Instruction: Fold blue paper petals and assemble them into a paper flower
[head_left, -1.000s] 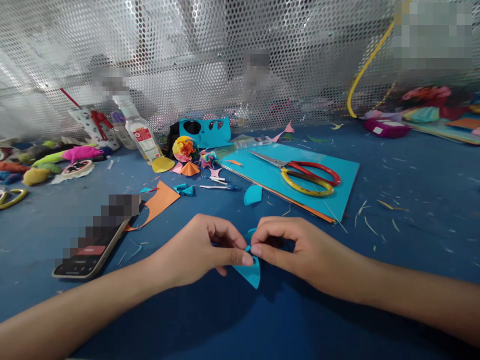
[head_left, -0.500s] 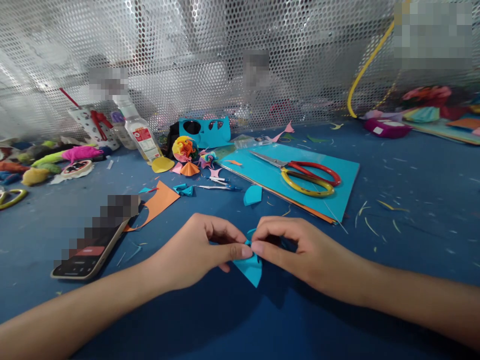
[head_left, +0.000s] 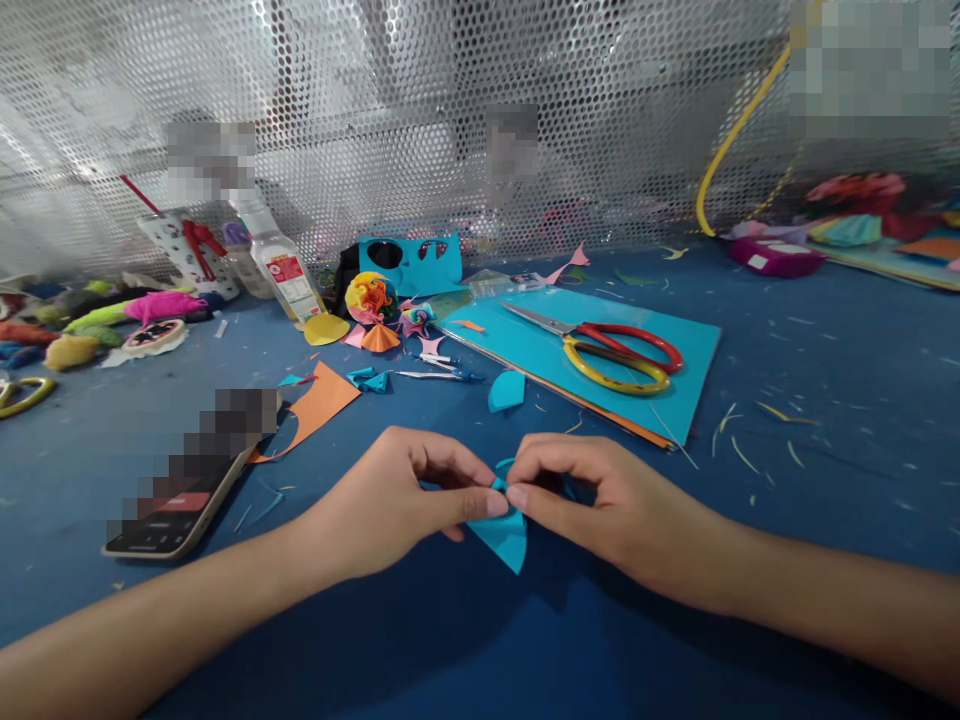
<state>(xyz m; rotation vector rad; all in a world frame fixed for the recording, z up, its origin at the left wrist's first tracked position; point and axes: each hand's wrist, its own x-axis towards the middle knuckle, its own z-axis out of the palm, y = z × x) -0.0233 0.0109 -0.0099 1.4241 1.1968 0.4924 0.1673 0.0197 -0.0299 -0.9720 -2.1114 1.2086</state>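
Note:
A small folded piece of turquoise paper (head_left: 504, 537) sits just above the blue table (head_left: 480, 640) at the lower centre. My left hand (head_left: 390, 505) pinches its top edge from the left with thumb and forefinger. My right hand (head_left: 592, 500) pinches the same edge from the right, fingertips almost touching the left ones. The paper's pointed end hangs down below both hands. Part of the paper is hidden behind my fingers.
Red-and-yellow scissors (head_left: 611, 350) lie on a turquoise sheet (head_left: 675, 390) beyond my hands. A phone (head_left: 184, 490) lies at the left beside an orange offcut (head_left: 319, 400). A glue bottle (head_left: 279, 265), paper scraps and coloured toys line the back by the perforated metal screen (head_left: 420, 120).
Both hands stay pinched on the turquoise paper; the paper's point has shifted very slightly. Nothing else has moved.

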